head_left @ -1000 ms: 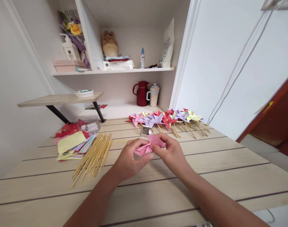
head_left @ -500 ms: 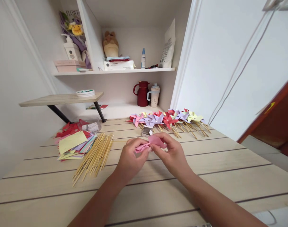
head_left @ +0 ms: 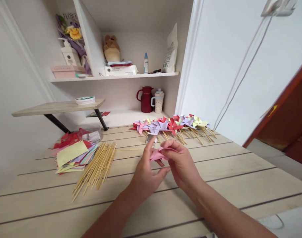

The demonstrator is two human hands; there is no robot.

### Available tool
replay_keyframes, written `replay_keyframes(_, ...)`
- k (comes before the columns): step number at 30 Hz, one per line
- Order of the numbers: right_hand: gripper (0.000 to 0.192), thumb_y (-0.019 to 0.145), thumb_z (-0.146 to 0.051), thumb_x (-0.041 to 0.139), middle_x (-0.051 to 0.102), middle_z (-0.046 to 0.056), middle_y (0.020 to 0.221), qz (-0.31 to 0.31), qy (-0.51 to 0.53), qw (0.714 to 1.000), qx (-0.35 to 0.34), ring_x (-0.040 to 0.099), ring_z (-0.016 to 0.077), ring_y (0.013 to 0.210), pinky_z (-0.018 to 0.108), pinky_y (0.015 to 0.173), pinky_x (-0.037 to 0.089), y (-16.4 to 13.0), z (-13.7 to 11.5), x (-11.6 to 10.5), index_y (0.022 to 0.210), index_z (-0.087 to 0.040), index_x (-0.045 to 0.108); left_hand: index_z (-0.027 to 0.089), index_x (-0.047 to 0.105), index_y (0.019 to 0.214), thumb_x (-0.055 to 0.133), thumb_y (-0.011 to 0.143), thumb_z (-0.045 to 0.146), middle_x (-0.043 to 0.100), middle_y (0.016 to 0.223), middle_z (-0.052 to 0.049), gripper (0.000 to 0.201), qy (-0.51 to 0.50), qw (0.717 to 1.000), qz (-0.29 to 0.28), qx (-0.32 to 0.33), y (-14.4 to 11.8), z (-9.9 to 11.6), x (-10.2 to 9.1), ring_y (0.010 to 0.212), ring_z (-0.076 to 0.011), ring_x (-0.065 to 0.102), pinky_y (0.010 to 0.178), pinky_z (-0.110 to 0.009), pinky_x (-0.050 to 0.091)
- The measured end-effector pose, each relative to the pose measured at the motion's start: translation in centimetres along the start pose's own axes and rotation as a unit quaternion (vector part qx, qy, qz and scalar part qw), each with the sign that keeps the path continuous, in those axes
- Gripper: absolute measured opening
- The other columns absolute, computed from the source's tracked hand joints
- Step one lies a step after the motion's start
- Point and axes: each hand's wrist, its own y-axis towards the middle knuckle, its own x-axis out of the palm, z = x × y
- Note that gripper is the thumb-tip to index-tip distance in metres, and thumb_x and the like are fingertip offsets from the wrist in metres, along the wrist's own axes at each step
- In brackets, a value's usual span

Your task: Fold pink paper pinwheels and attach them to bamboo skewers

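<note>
My right hand [head_left: 183, 163] pinches a folded piece of pink paper [head_left: 156, 154] between thumb and fingers, above the table's middle. My left hand [head_left: 147, 170] is beside the paper's left edge, its index finger raised and its thumb stretched away from it. Whether the left fingers touch the paper I cannot tell. Just behind the hands stands a small box [head_left: 151, 138], partly covered by my left index finger. Finished paper pinwheels [head_left: 160, 126] on sticks lie in a row behind it. One thin stick [head_left: 128, 150] lies alone to the left of my hands.
Left on the table [head_left: 227, 172] lie a bundle of wooden sticks [head_left: 97, 165], a stack of coloured paper [head_left: 71, 153] and a clear container [head_left: 93, 135]. Behind stand a small wooden riser [head_left: 59, 106], a dark red jug [head_left: 147, 100] and a speckled cup [head_left: 159, 101] under a shelf.
My left hand has loosened from the pink paper, its thumb and index finger spreading apart. My right hand still pinches the paper. The view has shifted slightly to the right.
</note>
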Motion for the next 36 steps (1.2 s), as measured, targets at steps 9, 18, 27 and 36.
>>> replay_keyframes(9,0.026,0.060,-0.024,0.084,0.065,-0.002,0.073,0.058,0.070,0.996,0.006,0.060,0.0170,0.071,0.031,0.069,0.046,1.3,1.5,0.1,0.074,-0.020,0.061,0.032,0.024,0.149,0.072,0.079,0.023,0.061,0.105,-0.001,0.086,-0.132,0.979,0.133,-0.080,1.5,-1.0,-0.8,0.076,-0.0107,0.063,0.086,-0.032,0.051)
replay_keyframes(18,0.029,0.059,-0.027,0.085,0.059,-0.005,0.064,0.027,0.051,0.998,0.006,0.053,0.0137,0.061,0.028,0.063,0.043,2.0,3.8,1.3,0.070,-0.020,0.059,0.018,0.062,0.098,0.081,0.071,0.036,0.071,0.091,-0.004,0.037,-0.215,0.955,0.140,-0.147,1.6,-3.1,-0.8,0.078,-0.0158,0.067,0.076,-0.029,0.051)
replay_keyframes(27,0.044,0.056,-0.032,0.090,0.073,0.003,0.081,0.012,0.031,0.998,0.061,0.065,0.0194,0.072,0.031,0.068,0.048,1.7,4.4,1.2,0.091,-0.019,0.066,0.015,0.069,0.094,0.072,0.080,0.045,0.072,0.085,-0.004,0.033,-0.188,0.957,0.182,-0.123,1.7,-3.6,-3.1,0.078,-0.0170,0.064,0.075,-0.027,0.049)
replay_keyframes(36,0.034,0.054,-0.034,0.091,0.068,0.000,0.061,0.024,0.010,0.993,0.111,0.054,0.0127,0.054,0.026,0.054,0.041,2.9,3.7,1.3,0.070,-0.016,0.067,0.015,0.069,0.110,0.062,0.085,0.059,0.073,0.102,-0.010,0.051,-0.257,0.951,0.125,-0.116,1.8,-4.1,-4.4,0.089,-0.0180,0.065,0.087,-0.031,0.049)
